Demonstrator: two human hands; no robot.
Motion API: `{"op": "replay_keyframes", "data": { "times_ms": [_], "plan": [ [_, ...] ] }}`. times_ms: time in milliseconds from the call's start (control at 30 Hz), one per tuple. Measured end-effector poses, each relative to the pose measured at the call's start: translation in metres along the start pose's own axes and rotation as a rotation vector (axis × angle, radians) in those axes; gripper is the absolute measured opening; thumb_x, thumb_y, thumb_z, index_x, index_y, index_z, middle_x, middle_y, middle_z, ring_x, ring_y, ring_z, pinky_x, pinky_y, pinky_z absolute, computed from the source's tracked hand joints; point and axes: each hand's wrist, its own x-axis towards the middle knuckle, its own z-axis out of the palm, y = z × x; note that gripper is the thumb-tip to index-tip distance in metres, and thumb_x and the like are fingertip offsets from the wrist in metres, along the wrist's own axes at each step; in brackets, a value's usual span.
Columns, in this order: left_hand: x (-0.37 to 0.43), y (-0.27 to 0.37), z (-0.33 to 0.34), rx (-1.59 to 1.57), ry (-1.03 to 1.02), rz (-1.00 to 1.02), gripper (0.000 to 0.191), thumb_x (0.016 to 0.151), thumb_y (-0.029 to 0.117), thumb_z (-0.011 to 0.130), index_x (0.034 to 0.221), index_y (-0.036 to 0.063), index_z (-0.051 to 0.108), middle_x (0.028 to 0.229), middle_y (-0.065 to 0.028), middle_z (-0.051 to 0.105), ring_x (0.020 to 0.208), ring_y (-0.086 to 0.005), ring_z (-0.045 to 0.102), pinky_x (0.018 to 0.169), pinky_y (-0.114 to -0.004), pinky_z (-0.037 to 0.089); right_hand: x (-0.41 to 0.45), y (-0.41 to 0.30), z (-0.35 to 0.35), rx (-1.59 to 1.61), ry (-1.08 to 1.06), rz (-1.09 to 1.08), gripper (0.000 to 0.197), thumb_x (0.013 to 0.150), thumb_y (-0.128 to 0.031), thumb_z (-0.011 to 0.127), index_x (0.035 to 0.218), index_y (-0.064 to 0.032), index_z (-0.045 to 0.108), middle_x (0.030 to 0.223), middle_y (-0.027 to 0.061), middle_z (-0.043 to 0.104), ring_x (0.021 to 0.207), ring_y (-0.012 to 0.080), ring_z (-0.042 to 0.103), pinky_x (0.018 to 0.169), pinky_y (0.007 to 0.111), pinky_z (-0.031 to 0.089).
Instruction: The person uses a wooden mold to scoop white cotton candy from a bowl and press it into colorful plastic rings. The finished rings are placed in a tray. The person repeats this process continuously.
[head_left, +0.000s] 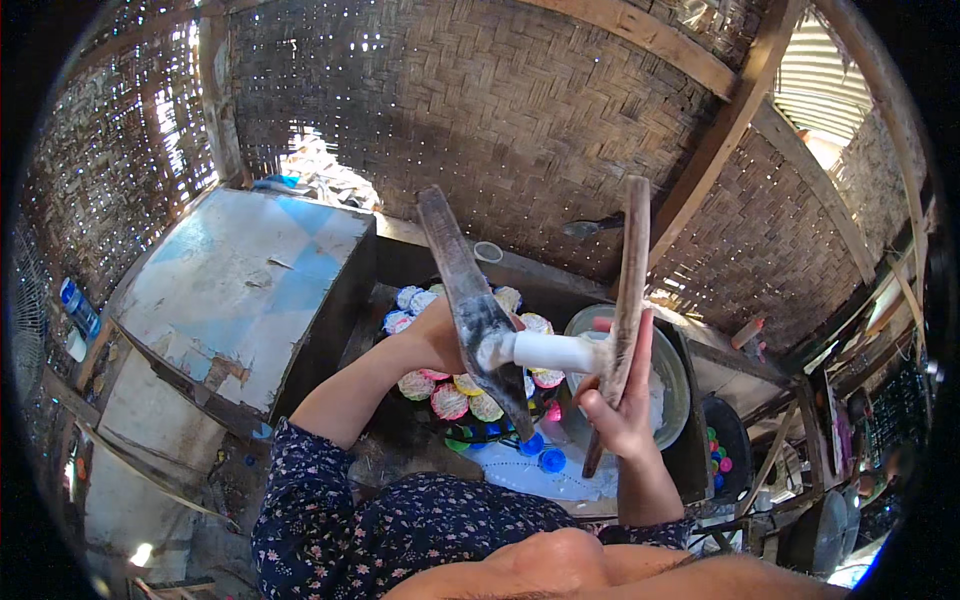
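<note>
A white plastic tube (556, 352) runs between two wooden pieces. My left hand (442, 334) is around the dark, flat wooden piece (457, 266), partly hidden behind it. My right hand (626, 405) grips the lighter upright wooden bar (631, 262) at the tube's other end. Under the left forearm and tube lie several round pieces with colored rims and pale, shredded-looking tops (450, 401). Behind the right hand stands a large round basin (679, 375) with whitish material inside. Blue plastic caps (553, 460) lie on a white sheet (510, 476) close to my body.
A worn blue and white board (247, 277) covers the left side. Woven bamboo walls (480, 112) rise behind. A small clear round lid or cup (488, 252) sits on the back ledge. At right, a dark basin (739, 450) holds colored round pieces.
</note>
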Motion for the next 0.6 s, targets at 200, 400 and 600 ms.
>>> {"op": "replay_keyframes", "data": {
  "times_ms": [200,400,600],
  "plan": [
    [0.011,-0.022,0.007,-0.043,0.21,-0.042,0.035,0.059,0.031,0.073,0.089,0.0155,0.063,0.088,-0.0117,0.063,0.083,-0.0327,0.06,0.07,-0.04,0.049,0.03,-0.021,0.007,-0.863,-0.249,-0.506,0.093,0.065,-0.025,0.078,0.139,-0.0168,0.023,0.124,0.0302,0.037,0.1,0.0456,0.052,0.069,0.043,0.051],
    [0.056,-0.03,-0.004,-0.035,0.203,0.066,0.031,0.057,0.029,0.073,0.077,0.0072,0.065,0.079,-0.017,0.063,0.079,-0.0355,0.061,0.07,-0.043,0.05,0.048,-0.02,0.01,-0.942,-0.209,-0.572,0.092,0.064,-0.021,0.079,0.137,-0.0247,0.023,0.121,0.0316,0.037,0.093,0.0449,0.054,0.062,0.042,0.053],
    [0.081,-0.04,0.0,-0.08,0.264,0.116,0.021,0.056,0.023,0.07,0.067,0.0066,0.064,0.073,-0.0176,0.062,0.074,-0.0364,0.061,0.066,-0.043,0.049,0.061,0.011,0.013,-1.004,-0.138,-0.531,0.1,0.067,-0.027,0.078,0.142,-0.0205,0.012,0.119,0.0364,0.037,0.098,0.048,0.051,0.066,0.048,0.05]
  ]
}}
